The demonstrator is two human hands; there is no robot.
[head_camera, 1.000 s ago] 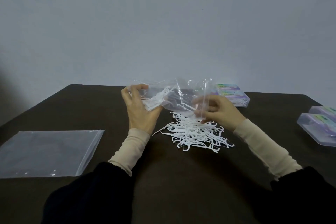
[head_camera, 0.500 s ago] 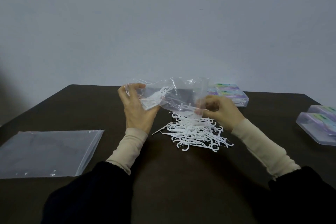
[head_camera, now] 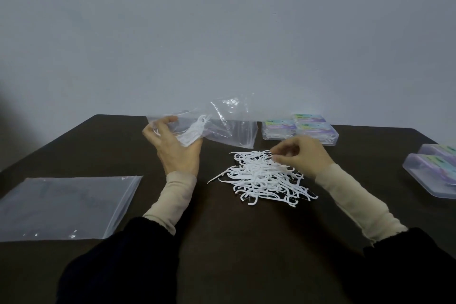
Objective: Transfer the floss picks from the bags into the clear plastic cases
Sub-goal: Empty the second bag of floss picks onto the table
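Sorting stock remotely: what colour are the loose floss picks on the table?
White, clearest in the head view: floss picks.

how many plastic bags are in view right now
2. A flat clear zip bag lies on the dark table's left; a crumpled clear bag, a few white floss picks inside, is held up by the left hand.

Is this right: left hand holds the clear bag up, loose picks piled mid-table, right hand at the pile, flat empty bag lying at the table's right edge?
Not quite. The head view shows the flat empty bag at the table's left edge; the right edge holds clear cases. The rest stands: left hand holds the clear bag up, picks piled mid-table, right hand at the pile.
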